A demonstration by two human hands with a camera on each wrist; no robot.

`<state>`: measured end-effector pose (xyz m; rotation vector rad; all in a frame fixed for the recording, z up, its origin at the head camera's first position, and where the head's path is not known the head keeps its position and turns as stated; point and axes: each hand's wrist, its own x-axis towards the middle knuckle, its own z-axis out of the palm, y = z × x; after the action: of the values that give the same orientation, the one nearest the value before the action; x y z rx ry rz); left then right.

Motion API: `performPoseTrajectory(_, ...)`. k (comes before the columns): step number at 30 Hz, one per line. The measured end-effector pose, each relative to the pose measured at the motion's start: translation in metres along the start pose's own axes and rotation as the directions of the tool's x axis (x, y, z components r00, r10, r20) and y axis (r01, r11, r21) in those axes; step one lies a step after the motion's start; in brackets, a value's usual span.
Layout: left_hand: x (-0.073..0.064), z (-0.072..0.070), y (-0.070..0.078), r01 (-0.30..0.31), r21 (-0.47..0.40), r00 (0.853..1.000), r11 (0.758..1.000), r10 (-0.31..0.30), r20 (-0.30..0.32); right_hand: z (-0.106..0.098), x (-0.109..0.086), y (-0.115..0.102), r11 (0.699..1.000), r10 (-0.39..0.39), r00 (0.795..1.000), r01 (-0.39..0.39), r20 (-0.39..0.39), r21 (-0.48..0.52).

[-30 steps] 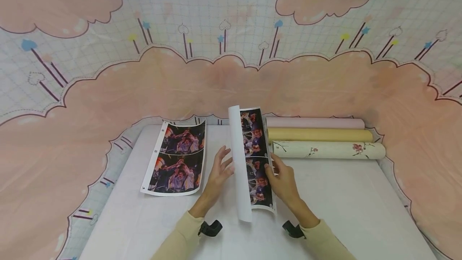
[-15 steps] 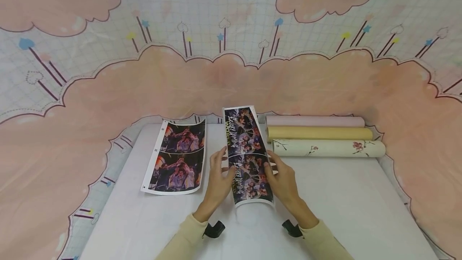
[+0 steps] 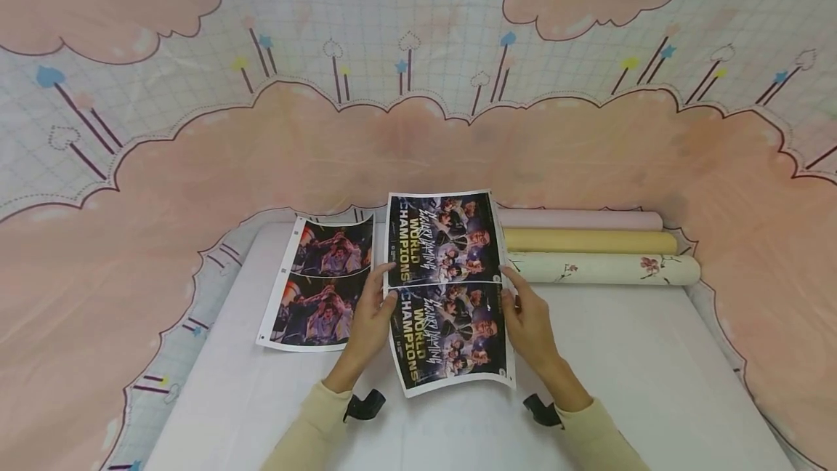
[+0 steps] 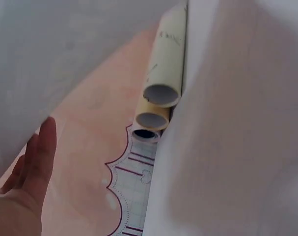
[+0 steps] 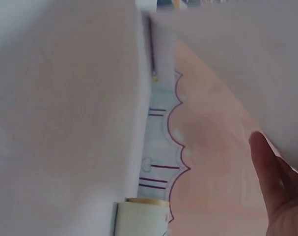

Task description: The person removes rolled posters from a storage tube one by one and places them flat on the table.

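Note:
A printed sheet (image 3: 451,329) with two dark "WORLD CHAMPIONS" pictures is held up above the white table, slightly curved, printed side up. My left hand (image 3: 371,318) pinches its left edge, thumb on top. At the right edge my right hand (image 3: 528,322) pinches it likewise. Both wrist views show the blank white back of the sheet (image 4: 55,59), with the left hand (image 4: 31,172) and the right hand (image 5: 281,191) at its edges. To the left lies another printed sheet (image 3: 320,311) with two concert-like pictures, partly hidden by the left hand and the held sheet.
Three rolls lie at the table's back right: a pink roll (image 3: 582,219), a yellow roll (image 3: 591,241) and a floral cream roll (image 3: 608,269). Their left ends are behind the held sheet. A patterned cloth (image 3: 418,158) rises behind the white table (image 3: 628,369).
The sheet, curled with its white back partly showing one second ago, has been spread flatter, revealing both pictures. My left hand has moved left, my right hand slightly right.

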<state>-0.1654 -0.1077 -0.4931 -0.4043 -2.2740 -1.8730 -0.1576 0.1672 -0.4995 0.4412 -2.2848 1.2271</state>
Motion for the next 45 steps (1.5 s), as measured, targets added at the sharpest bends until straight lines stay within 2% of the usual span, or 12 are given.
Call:
performPoseTrajectory(4, 0.002, -0.007, 0.000, -0.010, -0.066, 0.998, 0.998, 0.014, 0.069, -0.008, 0.003, 0.004, 0.999, 0.012, 0.998, -0.013, 0.062, 0.029)
performPoseTrajectory(7, 0.003, -0.011, 0.000, 0.054, -0.156, 0.991, 0.986, -0.034, 0.126, -0.015, 0.005, 0.006, 0.986, 0.080, 0.985, -0.101, 0.155, 0.131)
performPoseTrajectory(9, 0.003, -0.015, 0.000, 0.120, -0.262, 0.982, 0.958, -0.075, 0.175, -0.021, 0.006, 0.006, 0.953, 0.135, 0.963, -0.191, 0.232, 0.235)
performPoseTrajectory(13, 0.005, -0.020, -0.001, 0.234, -0.442, 0.957, 0.866, -0.125, 0.262, -0.032, 0.007, 0.009, 0.831, 0.190, 0.916, -0.342, 0.354, 0.440)
performPoseTrajectory(17, 0.006, -0.024, -0.003, 0.282, -0.547, 0.937, 0.788, -0.104, 0.333, -0.038, 0.008, 0.013, 0.689, 0.187, 0.886, -0.427, 0.425, 0.586)
performPoseTrajectory(21, 0.006, -0.028, -0.005, 0.329, -0.620, 0.908, 0.712, -0.059, 0.414, -0.040, 0.008, 0.016, 0.601, 0.180, 0.858, -0.483, 0.482, 0.637)
performPoseTrajectory(26, 0.006, -0.032, -0.007, 0.362, -0.631, 0.878, 0.686, -0.023, 0.478, -0.039, 0.008, 0.018, 0.567, 0.166, 0.832, -0.519, 0.529, 0.640)
performPoseTrajectory(29, 0.005, -0.033, -0.008, 0.385, -0.634, 0.868, 0.670, -0.030, 0.496, -0.040, 0.008, 0.020, 0.526, 0.114, 0.821, -0.527, 0.560, 0.667)
performPoseTrajectory(33, 0.003, -0.033, -0.009, 0.430, -0.669, 0.851, 0.607, -0.024, 0.525, -0.044, 0.007, 0.023, 0.398, 0.009, 0.804, -0.548, 0.594, 0.736)
performPoseTrajectory(40, 0.001, -0.031, -0.007, 0.510, -0.735, 0.813, 0.446, 0.028, 0.581, -0.047, 0.006, 0.022, 0.148, -0.122, 0.794, -0.578, 0.595, 0.802)
performPoseTrajectory(44, 0.001, -0.028, -0.007, 0.523, -0.752, 0.807, 0.401, 0.050, 0.589, -0.046, 0.006, 0.021, 0.047, -0.154, 0.793, -0.590, 0.590, 0.806)
performPoseTrajectory(45, 0.001, -0.028, -0.007, 0.523, -0.749, 0.808, 0.407, 0.045, 0.588, -0.046, 0.006, 0.022, 0.052, -0.145, 0.793, -0.590, 0.591, 0.805)
